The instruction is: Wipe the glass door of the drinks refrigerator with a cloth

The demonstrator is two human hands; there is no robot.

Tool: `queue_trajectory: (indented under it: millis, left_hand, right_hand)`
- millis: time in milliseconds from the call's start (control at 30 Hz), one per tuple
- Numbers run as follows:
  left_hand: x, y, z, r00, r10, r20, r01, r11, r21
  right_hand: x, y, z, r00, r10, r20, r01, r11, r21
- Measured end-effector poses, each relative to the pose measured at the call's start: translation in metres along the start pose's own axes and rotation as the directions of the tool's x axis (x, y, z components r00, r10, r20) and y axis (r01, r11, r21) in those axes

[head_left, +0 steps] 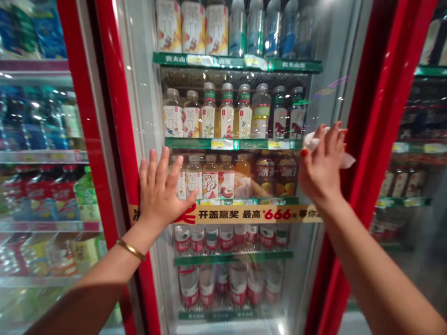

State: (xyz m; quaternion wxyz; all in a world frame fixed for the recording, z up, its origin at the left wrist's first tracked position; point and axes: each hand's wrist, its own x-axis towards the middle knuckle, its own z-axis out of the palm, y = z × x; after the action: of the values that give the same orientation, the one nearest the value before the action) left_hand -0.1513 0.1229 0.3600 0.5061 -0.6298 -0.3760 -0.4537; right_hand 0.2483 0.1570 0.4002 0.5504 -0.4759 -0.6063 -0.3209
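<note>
Before me stands a drinks fridge with a glass door (230, 128) in a red frame (118, 116). My left hand (162, 190) rests with spread fingers on the left side of the door, its thumb over a yellow printed strip (223, 215). On the right side of the glass, my right hand (323, 163) presses a crumpled white tissue (345, 160) under its fingers. Part of the tissue sticks out beyond the fingertips; the rest is hidden by the hand.
Behind the glass, green-edged shelves (240, 63) hold rows of bottled drinks (226, 111). To the left, another fridge holds red-labelled bottles (64, 186) and cartons. More bottles (400, 181) stand in a fridge on the right. A gold bangle (131, 250) circles my left wrist.
</note>
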Motion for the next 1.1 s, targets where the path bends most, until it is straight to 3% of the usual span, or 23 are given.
queue_trajectory:
  millis: [33,100,167,233,300,367,433,467,500,533,567,633,667,700,767,833,867,900,967,1033,1067,1100]
  left_hand:
    - [0.001,0.001,-0.001,1.0,-0.005,0.003,0.005,1.0,-0.002]
    - [-0.004,0.007,-0.004,1.0,-0.016,0.01,0.016,1.0,-0.007]
    - [-0.02,0.022,-0.008,0.999,0.005,0.041,-0.004,1.0,-0.019]
    - [-0.053,0.043,-0.011,0.993,0.065,0.101,-0.061,0.997,-0.036]
    - [-0.097,0.062,-0.01,0.984,0.102,0.143,-0.096,0.994,-0.046]
    - [-0.139,0.077,-0.006,0.987,0.053,0.152,-0.049,0.998,-0.028]
    - [-0.169,0.086,0.001,0.992,0.022,0.128,-0.025,1.0,0.02]
    - [-0.179,0.088,0.004,0.993,0.018,0.114,-0.023,0.999,0.04]
    - [-0.185,0.09,0.007,0.994,0.02,0.107,-0.025,0.998,0.052]
    - [-0.188,0.09,0.009,0.994,0.02,0.107,-0.026,0.998,0.056]
    - [-0.19,0.089,0.01,0.994,0.015,0.113,-0.021,0.998,0.055]
    - [-0.189,0.089,0.01,0.992,0.007,0.13,-0.013,0.999,0.051]
    - [-0.189,0.089,0.01,0.99,0.0,0.139,-0.007,0.999,0.05]
    - [-0.188,0.089,0.009,0.989,-0.003,0.146,-0.005,0.999,0.051]
    - [-0.188,0.09,0.008,0.989,0.002,0.147,-0.009,0.999,0.049]
    - [-0.188,0.092,0.007,0.991,0.01,0.13,-0.016,0.999,0.045]
    - [-0.188,0.092,0.008,0.993,0.011,0.12,-0.016,0.999,0.044]
    - [-0.188,0.092,0.008,0.994,0.009,0.113,-0.014,0.999,0.044]
    - [-0.188,0.092,0.008,0.994,0.002,0.11,-0.007,0.999,0.044]
    - [-0.188,0.091,0.009,0.994,-0.001,0.112,-0.003,0.999,0.042]
    - [-0.188,0.09,0.009,0.994,0.001,0.108,-0.006,0.999,0.039]
    - [-0.188,0.09,0.009,0.995,0.005,0.101,-0.009,0.999,0.036]
  right_hand:
    - [-0.029,-0.011,0.006,1.0,-0.028,0.013,0.028,1.0,-0.012]
    - [-0.103,-0.04,0.02,0.958,-0.277,0.072,0.28,0.96,-0.025]
    - [-0.176,-0.055,0.028,0.826,-0.547,0.133,0.549,0.835,0.025]
    - [-0.226,-0.043,0.03,0.808,-0.573,0.132,0.576,0.817,0.02]
    - [-0.249,-0.009,0.03,0.908,-0.406,0.107,0.411,0.911,-0.03]
    - [-0.256,0.017,0.034,0.997,-0.05,0.056,0.053,0.997,-0.053]
    - [-0.267,0.013,0.044,0.954,0.3,0.024,-0.299,0.954,-0.027]
    - [-0.277,-0.001,0.052,0.924,0.381,0.025,-0.38,0.925,-0.019]
    - [-0.29,-0.021,0.059,0.923,0.382,0.046,-0.382,0.924,-0.014]
    - [-0.306,-0.042,0.067,0.951,0.302,0.071,-0.3,0.953,-0.03]
    - [-0.323,-0.059,0.073,0.984,0.121,0.13,-0.12,0.993,-0.018]
    - [-0.353,-0.074,0.078,0.963,-0.175,0.202,0.168,0.984,0.051]
    - [-0.362,-0.068,0.077,0.95,-0.228,0.215,0.219,0.974,0.065]
    - [-0.368,-0.054,0.074,0.961,-0.179,0.209,0.171,0.984,0.057]
    - [-0.367,-0.018,0.065,0.98,0.124,0.155,-0.125,0.992,0.0]
    - [-0.359,0.005,0.062,0.904,0.422,0.072,-0.421,0.907,-0.028]
    - [-0.356,0.004,0.063,0.86,0.508,0.039,-0.507,0.861,-0.03]
    - [-0.354,-0.006,0.065,0.845,0.533,0.029,-0.533,0.846,-0.032]
    - [-0.359,-0.044,0.073,0.909,0.408,0.089,-0.408,0.913,-0.018]
    - [-0.37,-0.078,0.081,0.978,0.068,0.195,-0.079,0.996,0.05]
    - [-0.374,-0.086,0.082,0.968,-0.104,0.226,0.087,0.993,0.085]
    - [-0.377,-0.084,0.082,0.951,-0.202,0.233,0.184,0.978,0.097]
